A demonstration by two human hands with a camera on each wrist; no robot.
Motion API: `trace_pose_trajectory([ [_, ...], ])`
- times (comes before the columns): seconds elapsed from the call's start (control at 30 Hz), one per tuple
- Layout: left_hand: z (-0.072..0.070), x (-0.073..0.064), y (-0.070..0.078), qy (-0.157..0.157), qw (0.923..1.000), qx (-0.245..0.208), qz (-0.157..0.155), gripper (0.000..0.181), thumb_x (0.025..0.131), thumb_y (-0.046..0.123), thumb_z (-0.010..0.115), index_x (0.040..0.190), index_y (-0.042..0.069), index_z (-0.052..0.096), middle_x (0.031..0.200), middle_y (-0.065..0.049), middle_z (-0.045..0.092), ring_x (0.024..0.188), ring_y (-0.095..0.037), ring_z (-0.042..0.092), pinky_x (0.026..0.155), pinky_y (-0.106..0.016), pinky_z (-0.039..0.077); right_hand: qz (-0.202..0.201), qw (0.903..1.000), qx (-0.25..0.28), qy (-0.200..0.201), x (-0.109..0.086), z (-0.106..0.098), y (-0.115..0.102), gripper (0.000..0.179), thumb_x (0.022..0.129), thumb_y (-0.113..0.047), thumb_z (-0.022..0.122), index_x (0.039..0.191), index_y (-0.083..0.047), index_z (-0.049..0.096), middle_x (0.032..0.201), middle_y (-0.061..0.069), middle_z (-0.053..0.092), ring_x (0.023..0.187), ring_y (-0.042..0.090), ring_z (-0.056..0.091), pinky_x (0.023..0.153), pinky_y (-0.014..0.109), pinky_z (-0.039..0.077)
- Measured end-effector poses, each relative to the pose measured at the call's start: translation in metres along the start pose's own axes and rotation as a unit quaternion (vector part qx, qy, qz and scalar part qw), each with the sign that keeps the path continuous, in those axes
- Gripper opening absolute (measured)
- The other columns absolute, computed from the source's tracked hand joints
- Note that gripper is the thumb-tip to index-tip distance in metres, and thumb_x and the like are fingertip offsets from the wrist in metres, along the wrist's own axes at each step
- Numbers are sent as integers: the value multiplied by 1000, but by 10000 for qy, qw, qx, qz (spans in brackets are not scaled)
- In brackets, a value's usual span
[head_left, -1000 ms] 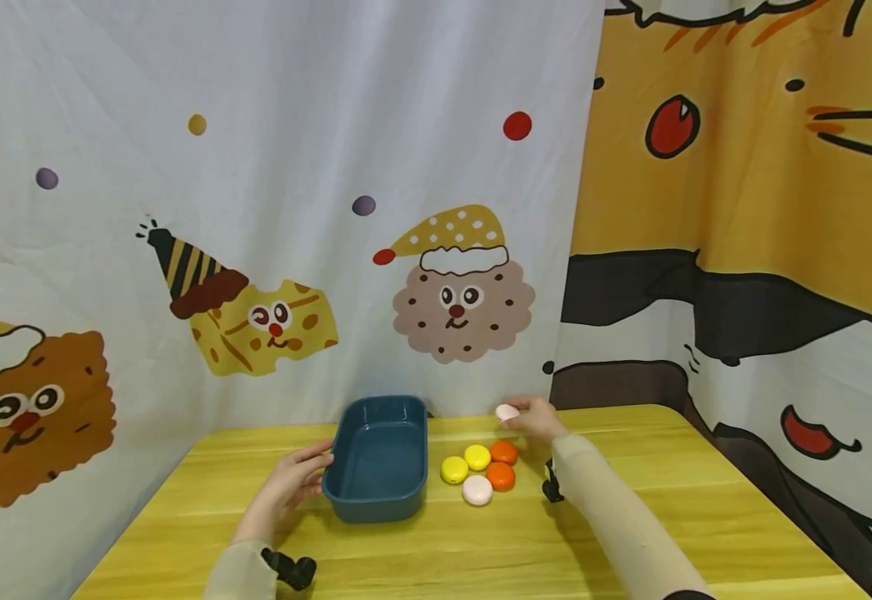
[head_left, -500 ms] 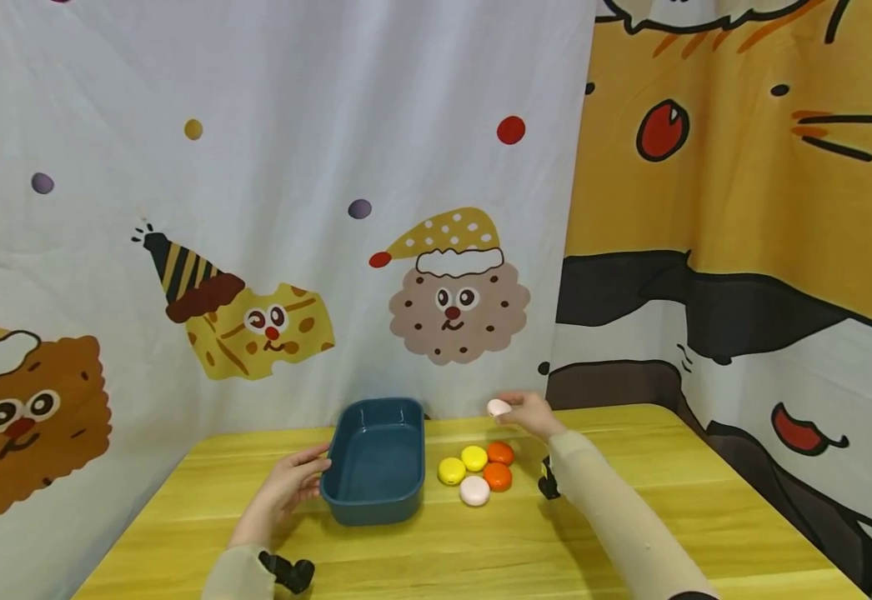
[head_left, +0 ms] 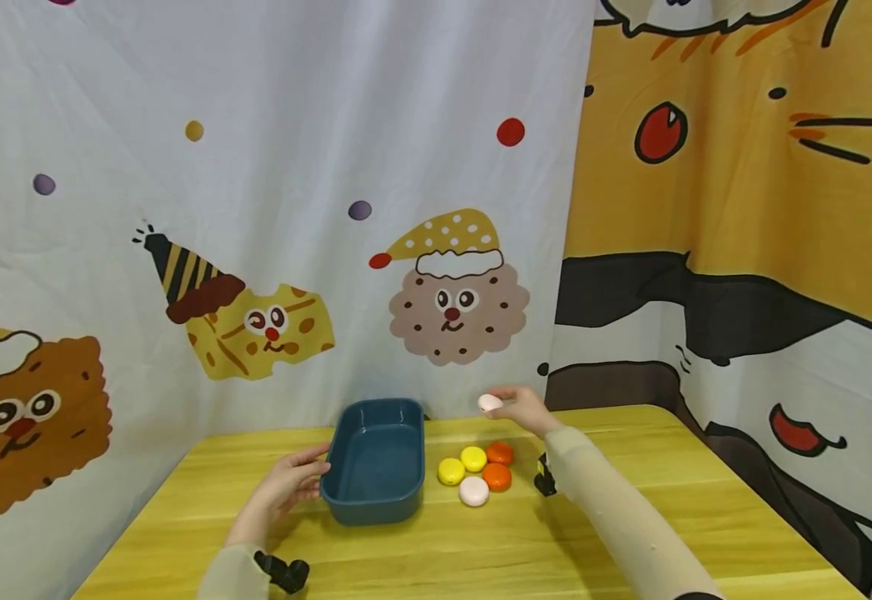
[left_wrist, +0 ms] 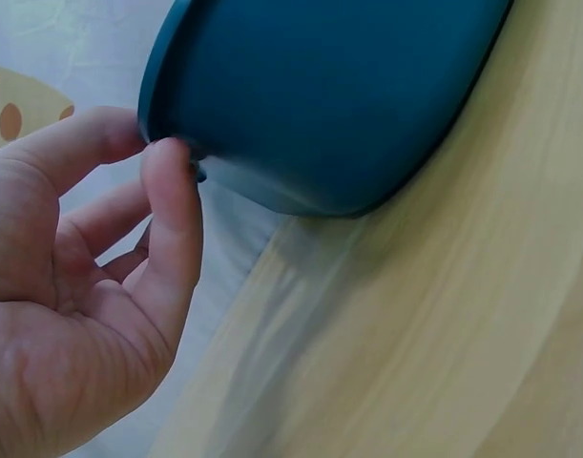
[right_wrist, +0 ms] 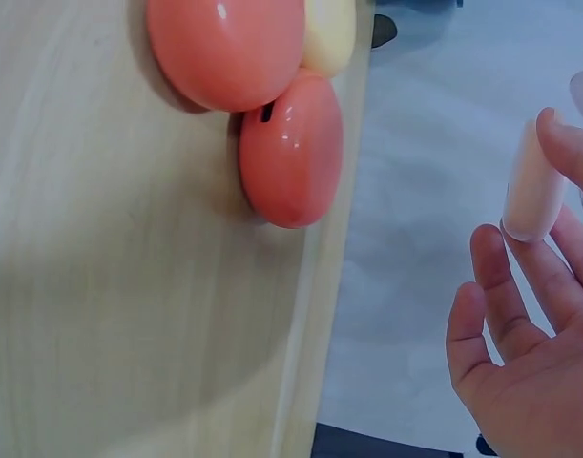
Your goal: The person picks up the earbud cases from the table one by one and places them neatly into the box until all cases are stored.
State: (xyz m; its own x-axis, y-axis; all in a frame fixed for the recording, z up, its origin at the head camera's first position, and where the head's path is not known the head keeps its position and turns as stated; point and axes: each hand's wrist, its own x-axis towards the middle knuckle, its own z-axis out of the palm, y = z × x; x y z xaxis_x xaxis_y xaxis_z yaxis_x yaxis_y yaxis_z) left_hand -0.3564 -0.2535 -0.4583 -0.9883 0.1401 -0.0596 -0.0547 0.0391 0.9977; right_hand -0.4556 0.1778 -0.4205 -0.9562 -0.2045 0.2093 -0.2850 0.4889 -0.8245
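My right hand (head_left: 523, 410) pinches a pale pink, smooth rounded disc (head_left: 489, 402) between thumb and fingers, raised behind the other discs. In the right wrist view the disc (right_wrist: 534, 186) is seen edge-on, the lower fingers loosely bent beneath it. My left hand (head_left: 289, 486) is at the left side of a deep blue rectangular dish (head_left: 376, 510), thumb and fingertips gripping its rim, as the left wrist view shows. Between dish and right arm lie two yellow discs (head_left: 451, 472), two orange discs (head_left: 497, 477) and another pale pink disc (head_left: 473, 492), grouped close together.
All this stands on a yellow wood-grain table (head_left: 406, 567). Behind its far edge hangs a white curtain (head_left: 278, 150) with cartoon prints, and an orange and black printed part covers the right side. Wrist cameras (head_left: 283, 572) are strapped to both arms.
My right hand has moved left and slightly up with the pale pink disc. The left hand stays at the dish, and the grouped discs keep their places. The head view has shifted slightly.
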Motion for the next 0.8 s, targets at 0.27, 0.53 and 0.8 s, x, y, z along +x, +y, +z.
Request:
trace_pose_trajectory([
  [0.27,-6,-4,1,-416,9990,172,12,64,93,10,62,147,-6,32,95,-7,56,67,-12,61,67,-29,57,-34,10000,52,8,0,-2,-6,45,80,-11,78,121,2,65,120,17,63,111,32,55,94,47,46],
  [0.53,-7,-3,4,-571,9973,450,38,63,95,11,61,147,-8,30,99,-9,56,68,-13,61,71,-35,58,2,10000,-11,-55,1,-6,-7,45,81,-12,78,122,1,65,120,15,63,109,30,55,91,44,47],
  [0.8,-6,-4,6,-576,9968,553,100,64,95,9,61,147,-10,29,100,-9,54,67,-14,60,71,-37,58,-22,10000,46,-54,0,-7,-7,45,79,-12,79,121,0,66,118,14,64,106,28,56,89,43,49],
])
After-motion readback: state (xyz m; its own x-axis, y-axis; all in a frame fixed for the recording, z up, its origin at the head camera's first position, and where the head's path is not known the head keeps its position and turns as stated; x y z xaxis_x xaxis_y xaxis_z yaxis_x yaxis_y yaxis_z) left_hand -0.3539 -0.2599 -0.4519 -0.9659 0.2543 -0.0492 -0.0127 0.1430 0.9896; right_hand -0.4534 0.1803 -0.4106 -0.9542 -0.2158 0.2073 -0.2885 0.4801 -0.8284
